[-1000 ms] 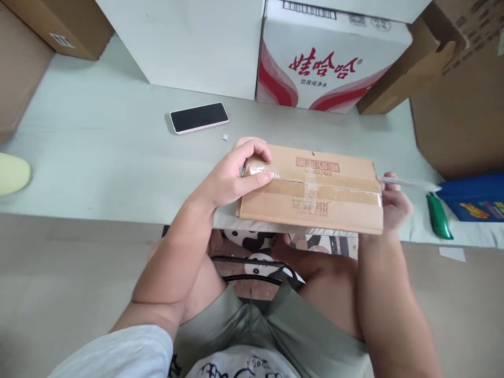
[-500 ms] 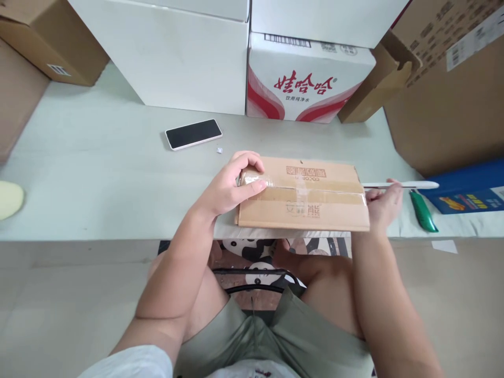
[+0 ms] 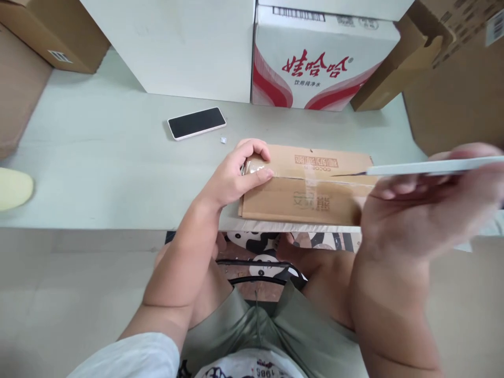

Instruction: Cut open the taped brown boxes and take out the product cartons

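Note:
A flat brown cardboard box (image 3: 275, 199) lies near the table's front edge, with clear tape over its middle seam. My left hand (image 3: 244, 176) grips its left end, thumb on top and fingers round the far side. In my right hand (image 3: 429, 205), raised close to the camera and slightly blurred, is a slim white-handled knife (image 3: 417, 167). Its thin dark blade points left over the box's right half, along the seam in view. Whether the tip touches the cardboard I cannot tell. The right end of the box is hidden behind this hand.
A phone (image 3: 197, 124) and a tiny white piece (image 3: 223, 140) lie beyond the box. White cartons (image 3: 189, 47), one with red print (image 3: 318, 79), stand at the back. Brown boxes (image 3: 71, 37) flank both sides, and a pale yellow object (image 3: 16, 189) is at far left.
My right hand has come up and toward the camera, drawing the knife back from the box's right end. My left hand keeps its hold. The green-handled tool at right is now out of sight.

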Tool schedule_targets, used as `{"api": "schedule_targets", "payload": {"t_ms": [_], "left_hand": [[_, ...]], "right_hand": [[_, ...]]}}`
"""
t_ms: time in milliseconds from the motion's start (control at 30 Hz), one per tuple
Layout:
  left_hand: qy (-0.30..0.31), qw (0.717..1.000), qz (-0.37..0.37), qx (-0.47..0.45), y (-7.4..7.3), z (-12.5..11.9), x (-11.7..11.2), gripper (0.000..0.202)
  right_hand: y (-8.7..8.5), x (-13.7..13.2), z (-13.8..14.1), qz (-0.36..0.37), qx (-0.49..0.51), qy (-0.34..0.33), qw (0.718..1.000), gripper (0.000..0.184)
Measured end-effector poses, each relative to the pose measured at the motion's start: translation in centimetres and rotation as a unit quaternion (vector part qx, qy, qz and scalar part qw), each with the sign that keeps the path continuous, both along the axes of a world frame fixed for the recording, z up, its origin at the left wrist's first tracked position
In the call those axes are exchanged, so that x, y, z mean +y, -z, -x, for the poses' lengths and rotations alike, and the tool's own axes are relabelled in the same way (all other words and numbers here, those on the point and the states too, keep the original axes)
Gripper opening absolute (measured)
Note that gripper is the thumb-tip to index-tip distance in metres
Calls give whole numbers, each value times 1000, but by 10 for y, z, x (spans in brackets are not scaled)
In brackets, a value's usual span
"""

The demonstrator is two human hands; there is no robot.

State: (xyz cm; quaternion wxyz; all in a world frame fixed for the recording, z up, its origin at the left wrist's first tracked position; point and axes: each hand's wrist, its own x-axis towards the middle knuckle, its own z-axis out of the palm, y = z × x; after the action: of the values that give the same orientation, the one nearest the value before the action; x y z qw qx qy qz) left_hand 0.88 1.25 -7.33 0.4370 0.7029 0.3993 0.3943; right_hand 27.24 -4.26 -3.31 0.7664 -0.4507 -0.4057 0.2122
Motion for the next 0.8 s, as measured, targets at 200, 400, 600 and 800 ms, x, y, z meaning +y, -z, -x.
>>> {"api": "schedule_targets", "payload": {"t_ms": [200,400,600,800], "left_hand": [[-12,999,-17,-29,7,-5,1,22],[-20,999,-16,-30,15,-7,4,22],[-24,999,-27,-12,17,-7,4,26],[-33,999,-31,-17,15,-7,3,26]], "right_hand": [[17,-3,37,-93,-128,25,987,25],[5,-11,43,-33,-138,3,990,16],[1,-13,47,-4,-147,-14,989,14],[10,-6,34,-33,-197,-10,980,20]]}}
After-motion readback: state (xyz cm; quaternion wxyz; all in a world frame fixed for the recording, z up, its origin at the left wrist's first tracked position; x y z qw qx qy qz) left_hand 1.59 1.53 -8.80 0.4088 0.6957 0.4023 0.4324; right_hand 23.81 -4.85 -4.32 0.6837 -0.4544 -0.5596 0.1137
